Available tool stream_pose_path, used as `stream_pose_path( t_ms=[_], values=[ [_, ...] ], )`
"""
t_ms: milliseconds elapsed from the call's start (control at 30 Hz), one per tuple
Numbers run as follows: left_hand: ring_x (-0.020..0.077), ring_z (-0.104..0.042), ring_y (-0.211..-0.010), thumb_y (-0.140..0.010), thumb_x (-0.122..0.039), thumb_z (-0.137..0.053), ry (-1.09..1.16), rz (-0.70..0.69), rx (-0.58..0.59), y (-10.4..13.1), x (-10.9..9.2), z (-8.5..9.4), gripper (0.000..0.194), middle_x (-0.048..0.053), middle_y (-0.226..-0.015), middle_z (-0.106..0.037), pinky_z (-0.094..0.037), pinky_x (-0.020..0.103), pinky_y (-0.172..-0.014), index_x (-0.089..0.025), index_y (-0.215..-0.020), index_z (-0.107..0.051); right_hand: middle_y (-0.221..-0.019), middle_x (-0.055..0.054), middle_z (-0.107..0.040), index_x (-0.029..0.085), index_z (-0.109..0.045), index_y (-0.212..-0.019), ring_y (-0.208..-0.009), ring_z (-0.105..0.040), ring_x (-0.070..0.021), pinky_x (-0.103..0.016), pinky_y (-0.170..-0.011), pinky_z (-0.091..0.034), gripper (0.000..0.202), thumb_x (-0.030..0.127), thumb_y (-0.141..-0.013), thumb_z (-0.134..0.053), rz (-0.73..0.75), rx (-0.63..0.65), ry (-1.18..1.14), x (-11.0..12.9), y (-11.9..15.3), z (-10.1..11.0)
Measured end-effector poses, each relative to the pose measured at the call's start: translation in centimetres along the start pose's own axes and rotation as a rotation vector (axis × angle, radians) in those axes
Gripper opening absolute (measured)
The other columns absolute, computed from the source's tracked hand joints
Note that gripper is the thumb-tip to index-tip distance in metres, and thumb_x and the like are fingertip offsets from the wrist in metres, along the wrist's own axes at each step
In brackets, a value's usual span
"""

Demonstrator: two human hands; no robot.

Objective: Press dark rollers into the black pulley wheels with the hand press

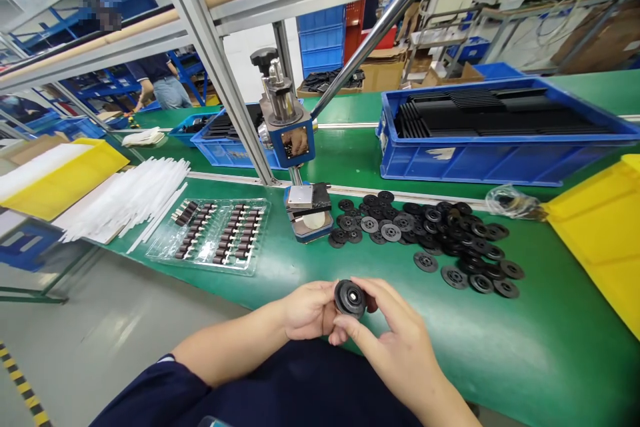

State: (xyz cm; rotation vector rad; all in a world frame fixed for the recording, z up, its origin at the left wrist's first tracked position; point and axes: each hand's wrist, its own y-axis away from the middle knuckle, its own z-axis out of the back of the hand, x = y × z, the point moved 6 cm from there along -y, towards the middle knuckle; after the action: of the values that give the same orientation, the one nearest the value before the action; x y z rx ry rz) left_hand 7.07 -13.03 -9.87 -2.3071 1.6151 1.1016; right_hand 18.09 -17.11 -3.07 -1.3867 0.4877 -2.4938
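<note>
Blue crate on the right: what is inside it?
The blue crate holds flat black parts stacked in rows, filling it nearly to the rim. What lies beneath the top layer, and the crate floor, is covered.

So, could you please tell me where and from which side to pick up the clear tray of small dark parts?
Probably by the clear tray's long near rim, coming from the table's front edge: the rim is bare flat plastic, the parts fill the middle, and white strips crowd its left side.

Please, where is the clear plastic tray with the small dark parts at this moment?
In the head view, the clear plastic tray lies on the green table, left of the small press and right of the white strips, beyond the left hand.
</note>
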Motion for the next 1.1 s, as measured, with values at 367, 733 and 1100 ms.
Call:
stream_pose_path(
  t_ms=[367,733,1100],
  values=[
    [0.0148,-0.055,-0.039,-0.084,-0.061,-0.054,-0.030,0.095,-0.002,-0.2,1.1,0.5,0.054,0.003,-0.048,-0.060,-0.039,0.023,-0.044,-0.008,-0.095,-0.064,-0.108,-0.005,-0.060,0.021,-0.055,-0.120,-0.094,-0.057,-0.0167,-0.030,-0.082,-0.050,0.039,0.029,-0.084,-0.069,-0.029,0.006,0.016,-0.2,0.1,-0.2],
    [0.0096,-0.031,-0.023,-0.090,-0.070,-0.027,-0.093,0.182,-0.077,0.1,0.8,0.8,0.068,-0.001,-0.031,-0.045,-0.022,0.023,-0.036,-0.014,-0.069,-0.056,-0.103,-0.006,-0.060,0.021,-0.059,-0.109,-0.093,-0.059,-0.0149,-0.026,-0.079,-0.049,0.017,0.017,-0.095,-0.050,0.072,-0.020,0.027,-0.4,-0.3,2.4],
    [0.0078,-0.030,-0.024,-0.084,-0.075,-0.036,-0.206,0.195,-0.149,0.3,1.0,1.1,0.067,-0.003,-0.031,-0.043,-0.024,0.022,-0.036,-0.012,-0.072,-0.057,-0.087,-0.002,-0.062,0.022,-0.061,-0.100,-0.079,-0.059,-0.0125,-0.025,-0.070,-0.047,0.014,0.020,-0.097,-0.047,0.062,0.239,0.025,-1.3,-0.3,2.1]
  ],
)
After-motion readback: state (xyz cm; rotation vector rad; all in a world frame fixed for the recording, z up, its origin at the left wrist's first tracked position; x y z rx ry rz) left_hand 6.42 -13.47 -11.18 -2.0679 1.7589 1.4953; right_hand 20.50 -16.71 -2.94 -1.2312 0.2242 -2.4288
